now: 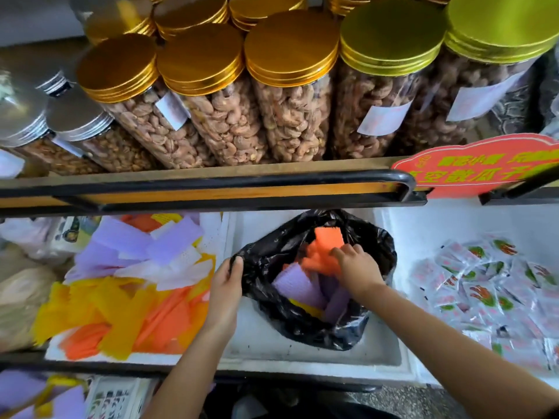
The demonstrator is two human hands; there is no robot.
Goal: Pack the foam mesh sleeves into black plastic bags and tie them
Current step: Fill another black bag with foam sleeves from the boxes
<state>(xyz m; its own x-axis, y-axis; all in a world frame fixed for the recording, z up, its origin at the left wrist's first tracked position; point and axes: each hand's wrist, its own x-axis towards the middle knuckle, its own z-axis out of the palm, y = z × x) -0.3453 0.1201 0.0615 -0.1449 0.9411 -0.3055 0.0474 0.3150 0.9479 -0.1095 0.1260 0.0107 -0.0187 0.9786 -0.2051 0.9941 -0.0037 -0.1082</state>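
Note:
A black plastic bag (305, 325) stands open in a white foam box (378, 358) at the centre. Purple (292, 282), orange and yellow foam mesh sleeves lie inside it. My left hand (225, 282) grips the bag's left rim. My right hand (355, 264) is inside the bag's mouth, fingers curled on a bunch of orange sleeves (326, 249). To the left, a pile of loose sleeves (130, 285) in purple, white, yellow and orange fills another foam tray.
A shelf with a black rail (211, 181) hangs just above the bag, loaded with gold-lidded jars of nuts (290, 95). Small snack packets (490, 285) lie in the box to the right. A red sign (472, 167) sticks out at upper right.

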